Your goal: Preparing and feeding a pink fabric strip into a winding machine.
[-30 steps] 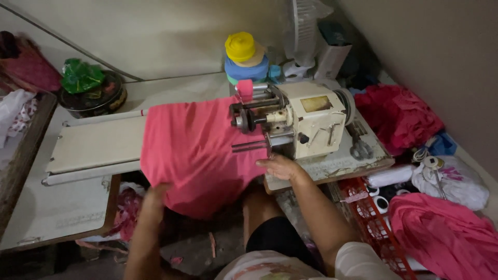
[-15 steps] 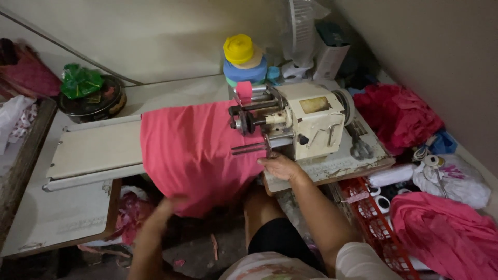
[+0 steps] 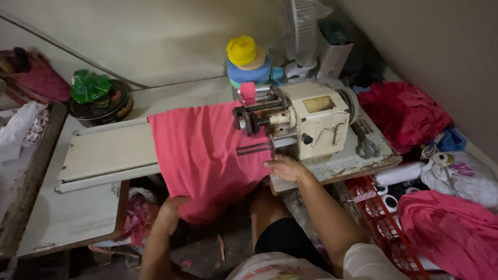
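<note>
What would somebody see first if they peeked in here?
The big pink cloth draped over the middle of the table, running into the cream sewing machine. The right hand rests at the machine's front edge, and the left hand grips the cloth's hanging lower edge. Behind the machine stands a yellow and blue stack of tape rolls.

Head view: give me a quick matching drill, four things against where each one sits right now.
Things:
1. pink fabric
2. left hand
3. right hand
4. stacked tape rolls

Places:
A. behind the sewing machine, by the wall
B. at the cloth's lower hanging edge
C. draped over the machine's arm
D. at the machine's front edge

Pairs: 1-C, 2-B, 3-D, 4-A
</note>
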